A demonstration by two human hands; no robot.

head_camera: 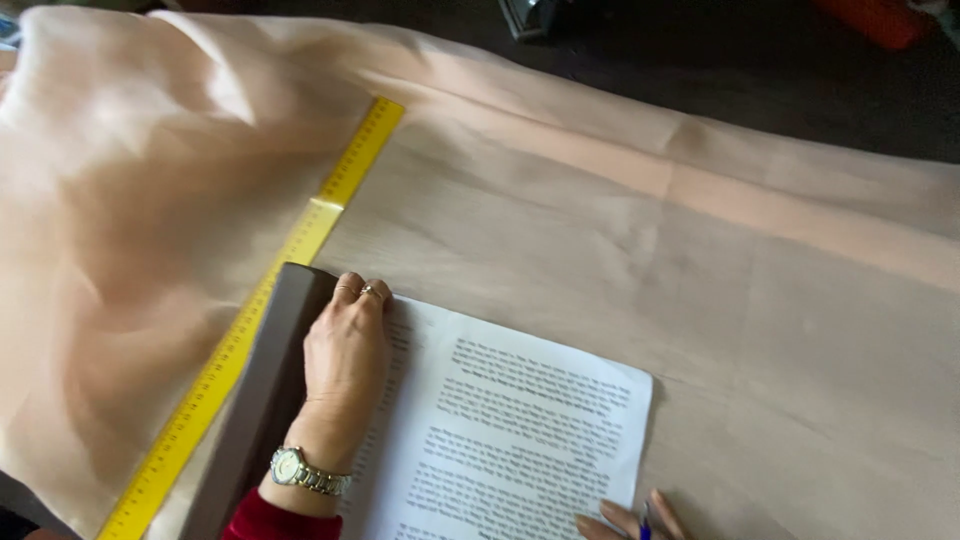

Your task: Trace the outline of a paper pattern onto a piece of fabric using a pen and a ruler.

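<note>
Right hand [628,522]: at bottom edge, only fingertips in view, closed on a blue pen [645,524] at the sheet's lower corner; best kept light there, so the corner does not drag.
Sheet [500,425]: white printed page, lying flat on the cloth, one long side tucked against the bar; worth keeping square to the bar before any marking.
Left hand [346,350]: palm down, fingers together, curled over the bar's far end, heel on the sheet; red sleeve and metal watch [308,472] at the wrist. Firm, even downward pressure advisable, as thin cloth creeps under a sliding edge.
Bar [262,395]: dark, long, parallel to the ruler and just beside it; better held near the middle than at the tip, to stop pivoting.
Ruler [262,310]: yellow, running diagonally away, partly under loose cloth at its far end.
Cloth [560,230]: pale peach, sheer, spread over the desk, bunched at left; smoothing the bunch away from the ruler advisable.
Desk [700,70]: dark, bare beyond the cloth's far edge.
</note>
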